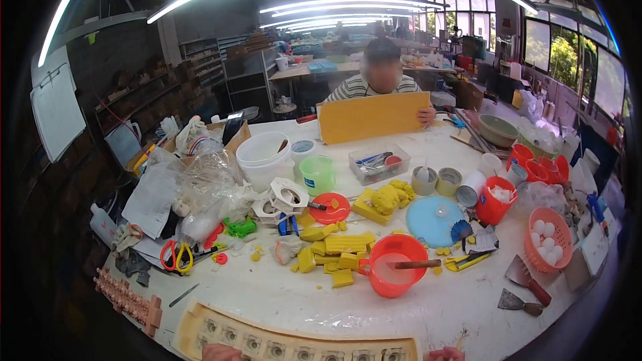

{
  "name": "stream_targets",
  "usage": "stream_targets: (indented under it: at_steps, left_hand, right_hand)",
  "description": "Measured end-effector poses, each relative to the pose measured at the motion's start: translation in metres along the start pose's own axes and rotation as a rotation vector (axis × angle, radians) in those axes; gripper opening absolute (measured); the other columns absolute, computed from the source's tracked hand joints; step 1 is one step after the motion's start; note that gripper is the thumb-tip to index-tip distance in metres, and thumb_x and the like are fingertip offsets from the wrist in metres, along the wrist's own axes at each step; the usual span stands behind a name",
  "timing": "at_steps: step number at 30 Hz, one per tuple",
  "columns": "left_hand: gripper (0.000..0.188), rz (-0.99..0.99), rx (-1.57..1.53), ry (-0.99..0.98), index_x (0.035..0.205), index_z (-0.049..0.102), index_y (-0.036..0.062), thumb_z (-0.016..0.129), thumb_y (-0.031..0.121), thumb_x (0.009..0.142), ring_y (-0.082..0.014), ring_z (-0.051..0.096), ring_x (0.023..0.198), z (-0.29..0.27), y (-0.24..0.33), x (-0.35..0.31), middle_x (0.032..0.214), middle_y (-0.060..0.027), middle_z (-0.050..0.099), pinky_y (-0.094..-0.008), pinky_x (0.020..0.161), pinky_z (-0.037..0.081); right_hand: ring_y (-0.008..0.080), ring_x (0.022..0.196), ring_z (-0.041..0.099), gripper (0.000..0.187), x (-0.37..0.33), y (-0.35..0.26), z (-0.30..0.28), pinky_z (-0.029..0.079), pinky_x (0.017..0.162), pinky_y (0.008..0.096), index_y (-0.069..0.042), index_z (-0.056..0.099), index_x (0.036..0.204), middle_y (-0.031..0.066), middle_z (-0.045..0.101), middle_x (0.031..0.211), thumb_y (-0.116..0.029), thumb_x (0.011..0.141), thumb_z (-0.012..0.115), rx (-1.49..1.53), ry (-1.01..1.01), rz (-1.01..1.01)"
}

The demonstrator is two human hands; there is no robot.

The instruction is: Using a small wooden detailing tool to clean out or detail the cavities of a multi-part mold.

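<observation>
A long cream-coloured mould (301, 342) with a row of square cavities lies at the near edge of the table. My left hand (222, 353) is at the mould's near left part, cut off by the lower edge, so its grip does not show. Just beyond the mould's right end is my right hand (445, 354), fingers curled and partly out of view. A thin pale sliver stands up beside it; what the fingers hold is unclear. Farther in, a red pot (394, 281) of pinkish liquid has a brown-handled tool across it, beside yellow clay blocks (343, 244).
Across the table a person holds up a yellow board (374, 117). On the left lie scissors (177, 257), plastic bags and a pinkish ridged piece (127, 301). At right are scrapers (528, 281), a pink basket (548, 241) of white balls and a blue disc (431, 224).
</observation>
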State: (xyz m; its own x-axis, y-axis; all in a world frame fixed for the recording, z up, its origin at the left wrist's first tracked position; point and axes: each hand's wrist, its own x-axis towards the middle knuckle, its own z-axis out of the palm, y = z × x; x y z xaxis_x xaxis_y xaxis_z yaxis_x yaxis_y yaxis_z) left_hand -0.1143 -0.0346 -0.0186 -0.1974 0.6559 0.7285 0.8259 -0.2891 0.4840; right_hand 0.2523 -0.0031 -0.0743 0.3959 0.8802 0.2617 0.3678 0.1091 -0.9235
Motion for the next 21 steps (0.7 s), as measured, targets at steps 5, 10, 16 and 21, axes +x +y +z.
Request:
stream_targets:
  at_steps: [5, 10, 16, 21]
  left_hand:
    - [0.013, -0.028, 0.002, 0.001, 0.093, 0.069, -0.0059, 0.062, 0.004, 0.097, -0.0341, 0.063, 0.081, 0.0025, -0.0010, 0.0003, 0.089, -0.0189, 0.069, -0.0423, 0.075, 0.051]
    - [0.012, -0.028, 0.019, 0.010, 0.093, 0.069, -0.0054, 0.062, 0.004, 0.096, -0.0335, 0.064, 0.081, 0.0029, 0.0013, 0.0015, 0.088, -0.0182, 0.069, -0.0421, 0.076, 0.051]
    - [0.010, -0.054, 0.019, 0.018, 0.092, 0.069, -0.0056, 0.063, 0.002, 0.093, -0.0336, 0.064, 0.081, 0.0014, 0.0034, 0.0010, 0.088, -0.0182, 0.069, -0.0417, 0.076, 0.052]
    - [0.009, -0.061, 0.007, 0.022, 0.092, 0.069, -0.0063, 0.062, 0.000, 0.092, -0.0341, 0.064, 0.082, 0.0008, 0.0024, -0.0019, 0.088, -0.0186, 0.069, -0.0417, 0.076, 0.052]
  right_hand:
    - [0.0227, 0.085, 0.069, 0.022, 0.0022, -0.0039, -0.0001, 0.057, 0.078, 0.0337, 0.003, 0.059, 0.123, 0.0145, 0.070, 0.100, -0.007, 0.104, 0.056, -0.038, 0.002, -0.019]
    - [0.0216, 0.085, 0.069, 0.023, -0.0005, -0.0003, 0.0001, 0.058, 0.078, 0.0332, 0.003, 0.059, 0.124, 0.0142, 0.071, 0.101, -0.008, 0.104, 0.056, -0.002, 0.003, 0.030]
    - [0.0218, 0.086, 0.070, 0.024, -0.0024, 0.0005, 0.0013, 0.059, 0.078, 0.0335, 0.003, 0.059, 0.125, 0.0147, 0.071, 0.102, -0.008, 0.104, 0.056, -0.008, 0.009, 0.031]
    - [0.0218, 0.086, 0.070, 0.025, -0.0041, 0.0004, 0.0016, 0.059, 0.078, 0.0332, 0.003, 0.058, 0.126, 0.0150, 0.071, 0.102, -0.007, 0.104, 0.056, -0.015, 0.017, 0.043]
